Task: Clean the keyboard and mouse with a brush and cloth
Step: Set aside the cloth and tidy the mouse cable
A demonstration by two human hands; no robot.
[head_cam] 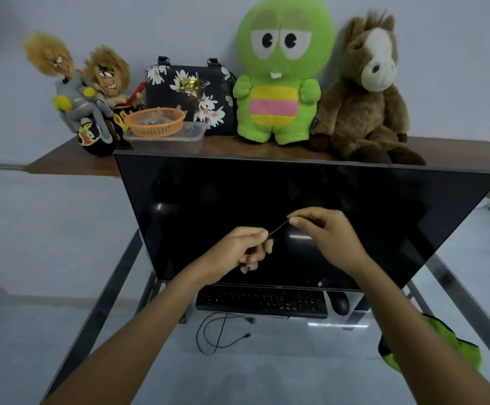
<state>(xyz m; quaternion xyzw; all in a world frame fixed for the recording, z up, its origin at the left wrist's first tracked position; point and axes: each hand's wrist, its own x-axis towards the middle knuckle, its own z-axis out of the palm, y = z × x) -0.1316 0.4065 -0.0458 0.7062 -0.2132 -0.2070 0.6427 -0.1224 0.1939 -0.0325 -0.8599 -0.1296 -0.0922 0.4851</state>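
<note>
Pinching a thin dark stick, likely the brush (278,228), I am gripping its lower end in my curled left hand (245,248) while my right hand (324,229) is nipping the tip between thumb and forefinger. Below my fingers the keyboard (262,301) and mouse (340,302) are waiting; the monitor (208,206) is crowding behind, so I am judging a slow, straight descent safest. The green cloth (439,346) is lying beyond my right forearm.

Black keyboard (261,301) and mouse (339,303); lime-green cloth (454,350); black floral-patterned bag (189,95)
</note>
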